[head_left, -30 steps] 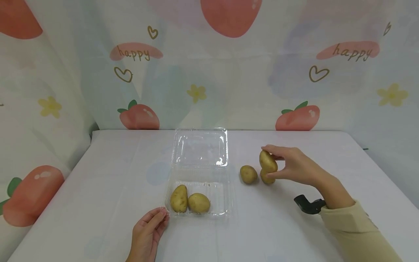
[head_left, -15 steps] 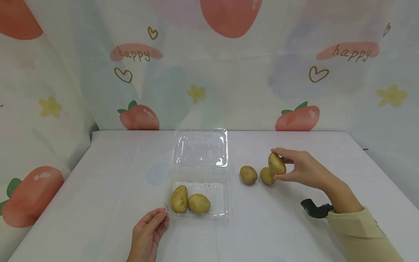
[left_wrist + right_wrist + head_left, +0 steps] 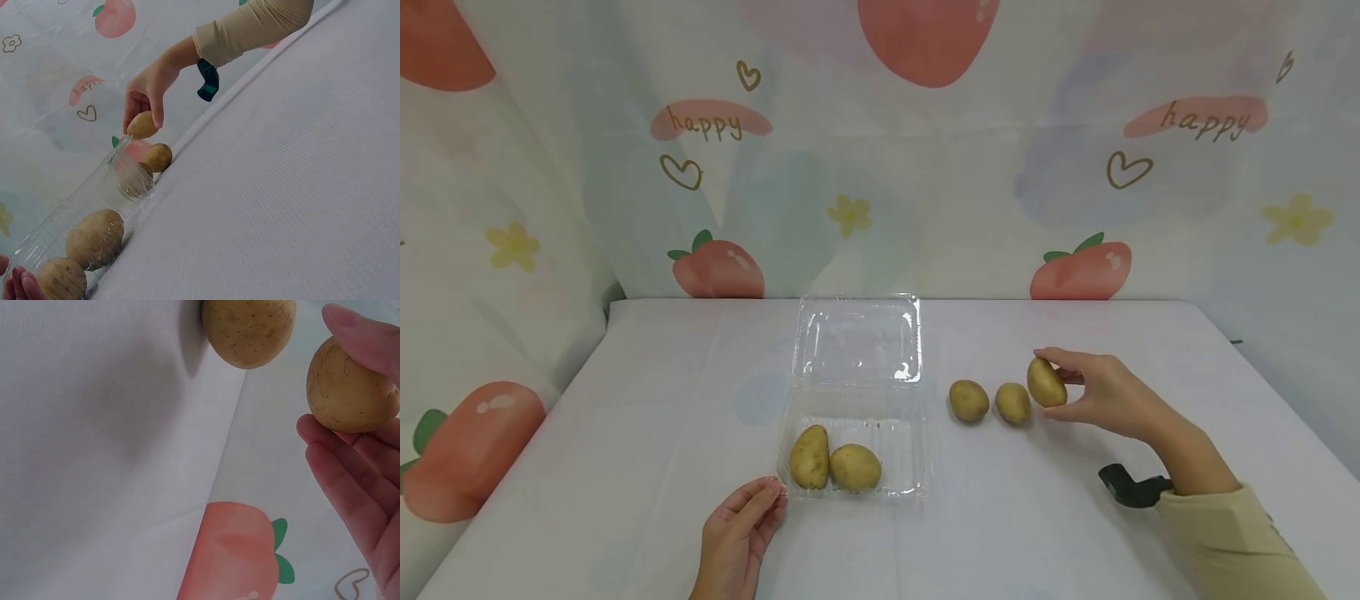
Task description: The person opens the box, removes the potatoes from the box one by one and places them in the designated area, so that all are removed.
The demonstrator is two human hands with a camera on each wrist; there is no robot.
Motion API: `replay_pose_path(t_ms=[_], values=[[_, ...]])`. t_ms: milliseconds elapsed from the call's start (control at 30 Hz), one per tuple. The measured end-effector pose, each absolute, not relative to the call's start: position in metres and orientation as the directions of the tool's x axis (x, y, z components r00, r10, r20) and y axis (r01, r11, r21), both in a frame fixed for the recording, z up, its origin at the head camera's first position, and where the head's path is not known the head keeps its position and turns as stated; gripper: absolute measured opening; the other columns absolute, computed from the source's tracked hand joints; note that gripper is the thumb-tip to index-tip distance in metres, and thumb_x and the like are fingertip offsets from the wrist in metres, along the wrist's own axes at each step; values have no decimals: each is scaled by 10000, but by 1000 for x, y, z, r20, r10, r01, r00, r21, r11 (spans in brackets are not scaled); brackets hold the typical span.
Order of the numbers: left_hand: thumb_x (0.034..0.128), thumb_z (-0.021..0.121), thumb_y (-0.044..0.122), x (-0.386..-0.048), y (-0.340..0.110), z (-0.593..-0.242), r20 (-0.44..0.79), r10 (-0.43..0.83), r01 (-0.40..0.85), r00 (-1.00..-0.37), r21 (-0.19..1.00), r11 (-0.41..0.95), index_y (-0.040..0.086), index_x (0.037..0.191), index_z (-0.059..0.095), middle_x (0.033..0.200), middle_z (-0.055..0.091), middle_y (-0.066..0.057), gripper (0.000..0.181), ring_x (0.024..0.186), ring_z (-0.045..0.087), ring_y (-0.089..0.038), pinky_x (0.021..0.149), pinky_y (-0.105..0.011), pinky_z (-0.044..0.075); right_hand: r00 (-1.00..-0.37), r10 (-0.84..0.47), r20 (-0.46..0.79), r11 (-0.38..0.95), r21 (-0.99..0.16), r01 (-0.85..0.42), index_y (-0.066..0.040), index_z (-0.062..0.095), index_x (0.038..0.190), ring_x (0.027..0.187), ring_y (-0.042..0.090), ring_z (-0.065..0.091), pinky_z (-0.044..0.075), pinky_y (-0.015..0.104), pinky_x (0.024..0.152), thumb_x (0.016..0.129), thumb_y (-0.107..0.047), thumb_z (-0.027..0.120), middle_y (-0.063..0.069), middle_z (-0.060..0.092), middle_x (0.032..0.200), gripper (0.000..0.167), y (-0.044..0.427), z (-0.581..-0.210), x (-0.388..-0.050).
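Note:
My right hand [image 3: 1093, 392] pinches a potato [image 3: 1047, 382] between thumb and fingertips; in the right wrist view this potato [image 3: 350, 390] is above the cloth, apart from another potato [image 3: 250, 328]. Two potatoes, one at the left [image 3: 968, 402] and one nearer the hand [image 3: 1013, 404], lie on the table. An open clear plastic clamshell box [image 3: 904, 454] holds a long potato [image 3: 809, 457] and a rounder potato [image 3: 856, 467] side by side. At its front left corner, my left hand [image 3: 741, 533] pinches the rim between thumb and fingers.
The box's hinged lid [image 3: 859, 340] lies folded back toward the rear of the white-covered table [image 3: 670, 417]. A patterned cloth backdrop [image 3: 880, 167] rises behind the table's far edge. A black curved device [image 3: 1133, 487] sits at the right wrist.
My right hand has moved right with its potato, away from the two potatoes on the table. The one it overlapped now shows whole. My left hand stays at the box corner.

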State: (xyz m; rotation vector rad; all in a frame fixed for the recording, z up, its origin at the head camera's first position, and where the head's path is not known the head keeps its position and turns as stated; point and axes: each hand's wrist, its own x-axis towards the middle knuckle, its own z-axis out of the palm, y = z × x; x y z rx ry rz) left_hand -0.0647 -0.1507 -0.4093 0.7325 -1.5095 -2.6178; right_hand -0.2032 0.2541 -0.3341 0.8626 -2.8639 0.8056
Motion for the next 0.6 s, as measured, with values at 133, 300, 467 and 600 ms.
replay_pose_path(t_ms=[133, 300, 467, 600], values=[[861, 630, 62, -65, -151, -409, -380, -252, -199, -890, 821, -535, 59, 896, 627, 883, 627, -30, 36, 819, 609, -111, 774, -221, 497, -861, -484, 157, 720, -487, -494, 70, 483, 1257, 952, 329, 601, 492, 426, 794, 667, -73, 811, 200, 560, 1175, 690, 257, -337, -203], [859, 632, 60, -65, -151, -409, -383, -251, -200, -889, 818, -539, 60, 896, 628, 883, 629, -31, 37, 819, 610, -111, 773, -220, 497, -875, -470, 119, 736, -494, -463, 82, 483, 1253, 949, 327, 601, 494, 427, 793, 668, -96, 815, 211, 560, 1172, 696, 260, -342, -204], [859, 634, 62, -64, -151, -409, -385, -249, -202, -889, 816, -541, 65, 896, 628, 885, 630, -34, 38, 821, 612, -111, 776, -218, 496, -874, -472, 116, 738, -490, -464, 93, 490, 1240, 923, 309, 605, 495, 437, 786, 656, -155, 833, 210, 569, 1153, 721, 263, -346, -205], [860, 635, 66, -65, -151, -410, -382, -250, -201, -890, 819, -537, 66, 897, 630, 883, 630, -34, 37, 820, 612, -110, 775, -217, 496, -882, -462, 93, 749, -491, -444, 86, 494, 1241, 919, 290, 596, 497, 432, 783, 659, -181, 834, 194, 579, 1136, 725, 264, -349, -206]])
